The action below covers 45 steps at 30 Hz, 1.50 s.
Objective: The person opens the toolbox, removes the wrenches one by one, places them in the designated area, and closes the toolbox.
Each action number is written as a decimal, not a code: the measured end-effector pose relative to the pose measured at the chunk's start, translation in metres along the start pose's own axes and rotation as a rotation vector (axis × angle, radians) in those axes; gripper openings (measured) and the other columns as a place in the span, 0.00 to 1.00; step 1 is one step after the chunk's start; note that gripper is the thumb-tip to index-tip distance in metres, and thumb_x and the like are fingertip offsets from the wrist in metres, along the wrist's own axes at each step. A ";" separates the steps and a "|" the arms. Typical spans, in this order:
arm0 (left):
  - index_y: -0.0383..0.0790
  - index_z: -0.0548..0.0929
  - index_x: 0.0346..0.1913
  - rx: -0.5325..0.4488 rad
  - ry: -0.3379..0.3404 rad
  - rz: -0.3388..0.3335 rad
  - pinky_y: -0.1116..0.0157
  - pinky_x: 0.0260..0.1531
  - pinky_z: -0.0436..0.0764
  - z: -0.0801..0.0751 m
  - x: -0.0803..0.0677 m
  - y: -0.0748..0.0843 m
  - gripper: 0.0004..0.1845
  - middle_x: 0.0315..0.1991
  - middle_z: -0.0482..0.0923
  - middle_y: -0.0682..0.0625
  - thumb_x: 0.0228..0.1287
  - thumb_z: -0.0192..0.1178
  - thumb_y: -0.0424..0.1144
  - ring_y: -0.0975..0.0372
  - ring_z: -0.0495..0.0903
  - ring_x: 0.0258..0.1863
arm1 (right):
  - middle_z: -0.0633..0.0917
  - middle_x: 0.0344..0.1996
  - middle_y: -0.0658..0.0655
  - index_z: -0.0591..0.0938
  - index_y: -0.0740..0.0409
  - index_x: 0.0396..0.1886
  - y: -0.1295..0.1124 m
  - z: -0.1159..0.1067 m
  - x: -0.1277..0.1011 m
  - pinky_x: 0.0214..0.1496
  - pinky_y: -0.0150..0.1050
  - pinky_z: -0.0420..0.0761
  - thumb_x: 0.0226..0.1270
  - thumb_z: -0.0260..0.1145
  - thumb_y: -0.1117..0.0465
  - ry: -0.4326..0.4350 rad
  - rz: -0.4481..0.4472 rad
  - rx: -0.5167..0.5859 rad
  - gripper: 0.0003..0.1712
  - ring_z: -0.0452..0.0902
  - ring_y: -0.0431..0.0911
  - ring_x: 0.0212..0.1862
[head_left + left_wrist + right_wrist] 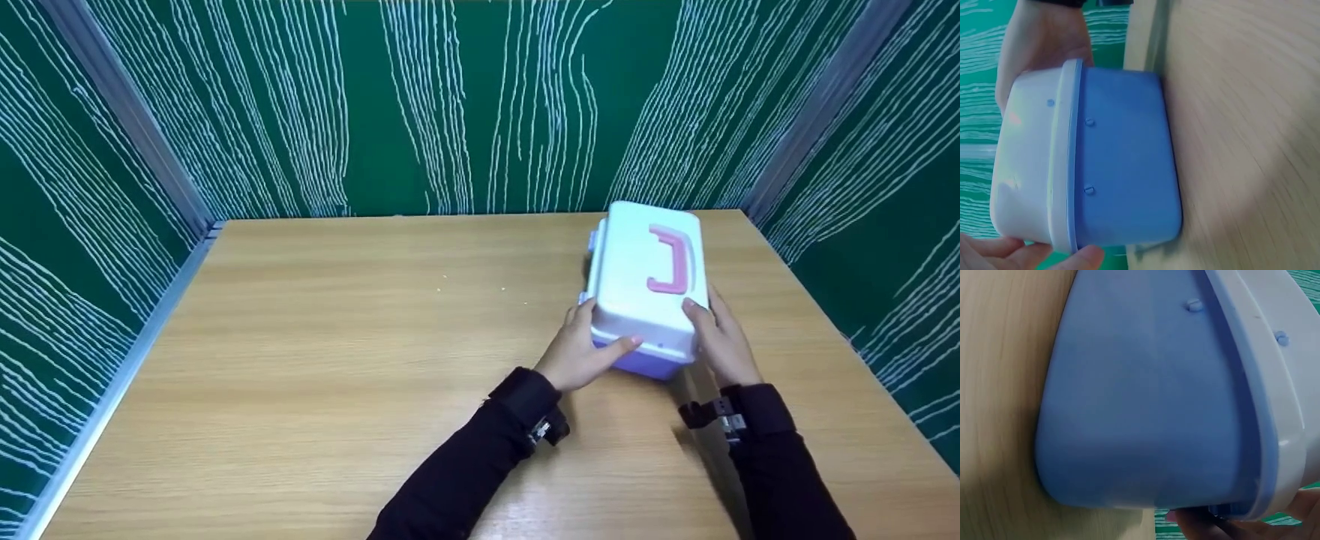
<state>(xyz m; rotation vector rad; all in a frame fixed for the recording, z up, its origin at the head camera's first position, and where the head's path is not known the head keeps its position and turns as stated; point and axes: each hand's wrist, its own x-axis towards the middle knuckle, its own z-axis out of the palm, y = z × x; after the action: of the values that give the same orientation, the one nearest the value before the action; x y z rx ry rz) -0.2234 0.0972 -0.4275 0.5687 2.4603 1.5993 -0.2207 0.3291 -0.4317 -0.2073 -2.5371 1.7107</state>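
A small case [649, 277] with a white lid, a pink handle [670, 259] and a blue base stands at the right of the wooden table [337, 360]. My left hand [581, 349] grips its near left corner, thumb across the near face. My right hand [720, 337] grips the near right side, thumb on the lid's edge. In the left wrist view the blue base [1123, 163] lies against the tabletop, with left fingertips [1027, 256] on the white lid and the right hand [1044, 39] on the far side. The right wrist view is filled by the base [1145, 399], with right fingertips [1230, 526] under the lid's rim.
Green walls with white streaks [465, 105] close in the table at the back and on both sides. A metal rail [112, 390] runs along the left edge. The case sits close to the table's right edge [825, 322].
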 end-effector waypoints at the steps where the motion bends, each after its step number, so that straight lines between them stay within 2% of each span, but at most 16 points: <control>1: 0.43 0.56 0.76 0.000 0.013 -0.003 0.59 0.64 0.72 -0.001 -0.002 -0.001 0.47 0.71 0.61 0.42 0.60 0.63 0.61 0.57 0.70 0.65 | 0.43 0.79 0.57 0.39 0.44 0.79 -0.001 0.002 0.000 0.77 0.60 0.46 0.75 0.46 0.39 -0.003 -0.009 0.004 0.43 0.40 0.58 0.78; 3: 0.40 0.56 0.75 -0.003 0.038 -0.010 0.59 0.64 0.72 -0.005 -0.005 -0.002 0.47 0.70 0.62 0.42 0.60 0.63 0.60 0.56 0.70 0.65 | 0.45 0.79 0.58 0.40 0.44 0.79 -0.003 0.008 -0.001 0.74 0.58 0.55 0.76 0.45 0.39 -0.006 -0.019 -0.001 0.42 0.48 0.59 0.76; 6: 0.37 0.58 0.73 -0.001 0.083 -0.012 0.60 0.62 0.72 -0.011 -0.009 -0.006 0.46 0.69 0.63 0.41 0.61 0.62 0.60 0.56 0.71 0.63 | 0.46 0.79 0.58 0.41 0.45 0.79 -0.005 0.017 -0.001 0.73 0.56 0.58 0.76 0.45 0.40 -0.016 -0.037 0.002 0.41 0.51 0.59 0.75; 8: 0.36 0.59 0.72 -0.007 0.107 -0.008 0.60 0.61 0.73 -0.015 -0.011 -0.008 0.44 0.68 0.63 0.41 0.62 0.61 0.59 0.55 0.71 0.62 | 0.46 0.79 0.58 0.42 0.44 0.79 -0.006 0.023 -0.001 0.73 0.57 0.57 0.77 0.46 0.41 -0.023 -0.051 0.008 0.40 0.51 0.59 0.75; 10: 0.36 0.59 0.71 -0.011 0.126 -0.012 0.60 0.62 0.72 -0.019 -0.013 -0.011 0.43 0.68 0.63 0.41 0.62 0.61 0.59 0.55 0.71 0.62 | 0.44 0.79 0.59 0.43 0.44 0.79 -0.008 0.028 -0.001 0.76 0.61 0.50 0.77 0.46 0.42 -0.034 -0.067 0.021 0.40 0.44 0.59 0.77; 11: 0.35 0.60 0.71 -0.013 0.136 -0.011 0.59 0.62 0.72 -0.021 -0.014 -0.011 0.43 0.68 0.63 0.40 0.63 0.61 0.59 0.54 0.70 0.63 | 0.44 0.79 0.60 0.43 0.44 0.79 -0.008 0.032 -0.001 0.75 0.62 0.50 0.77 0.46 0.42 -0.038 -0.073 0.025 0.40 0.44 0.60 0.77; 14: 0.34 0.60 0.70 -0.010 0.166 -0.017 0.56 0.66 0.70 -0.028 -0.019 -0.013 0.42 0.67 0.64 0.39 0.64 0.61 0.57 0.52 0.70 0.65 | 0.44 0.79 0.64 0.43 0.42 0.79 -0.010 0.040 0.000 0.73 0.66 0.51 0.77 0.46 0.41 -0.054 -0.086 0.005 0.39 0.46 0.64 0.76; 15: 0.33 0.60 0.70 -0.008 0.173 -0.024 0.56 0.67 0.69 -0.031 -0.020 -0.014 0.41 0.68 0.64 0.39 0.64 0.61 0.57 0.51 0.69 0.66 | 0.44 0.78 0.65 0.43 0.42 0.79 -0.010 0.043 0.000 0.72 0.67 0.54 0.77 0.46 0.41 -0.057 -0.087 0.001 0.39 0.49 0.65 0.75; 21: 0.32 0.61 0.68 -0.008 0.207 -0.056 0.53 0.69 0.66 -0.048 -0.031 -0.019 0.38 0.68 0.63 0.37 0.66 0.59 0.54 0.48 0.66 0.68 | 0.52 0.75 0.68 0.43 0.39 0.79 -0.014 0.061 -0.002 0.70 0.68 0.56 0.76 0.45 0.40 -0.079 -0.084 -0.038 0.39 0.55 0.65 0.71; 31: 0.34 0.66 0.62 -0.018 0.290 -0.032 0.52 0.64 0.70 -0.071 -0.053 -0.033 0.30 0.63 0.68 0.38 0.66 0.61 0.49 0.48 0.70 0.63 | 0.55 0.73 0.68 0.46 0.41 0.79 -0.019 0.091 -0.014 0.72 0.70 0.50 0.78 0.45 0.43 -0.102 -0.157 -0.043 0.37 0.52 0.65 0.73; 34: 0.35 0.67 0.61 -0.025 0.294 -0.034 0.52 0.64 0.71 -0.077 -0.060 -0.035 0.28 0.63 0.68 0.39 0.66 0.61 0.48 0.49 0.70 0.63 | 0.56 0.72 0.67 0.47 0.44 0.79 -0.021 0.099 -0.018 0.73 0.67 0.52 0.78 0.48 0.45 -0.101 -0.167 -0.024 0.37 0.55 0.64 0.72; 40: 0.36 0.67 0.59 0.000 0.291 -0.025 0.53 0.58 0.74 -0.089 -0.075 -0.039 0.26 0.59 0.69 0.40 0.67 0.60 0.48 0.51 0.73 0.57 | 0.56 0.71 0.66 0.48 0.50 0.79 -0.025 0.112 -0.024 0.68 0.55 0.66 0.78 0.51 0.51 -0.107 -0.189 0.014 0.37 0.69 0.60 0.59; 45: 0.36 0.67 0.59 0.019 0.292 -0.034 0.55 0.53 0.75 -0.096 -0.087 -0.041 0.26 0.57 0.70 0.41 0.67 0.60 0.48 0.52 0.74 0.53 | 0.55 0.71 0.66 0.48 0.50 0.79 -0.027 0.120 -0.031 0.69 0.56 0.66 0.78 0.51 0.54 -0.138 -0.213 0.044 0.37 0.66 0.60 0.63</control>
<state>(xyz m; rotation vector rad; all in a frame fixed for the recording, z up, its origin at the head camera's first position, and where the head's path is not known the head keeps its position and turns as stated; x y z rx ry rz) -0.1841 -0.0332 -0.4306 0.3114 2.6741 1.7568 -0.2085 0.2041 -0.4513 0.1837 -2.5023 1.7507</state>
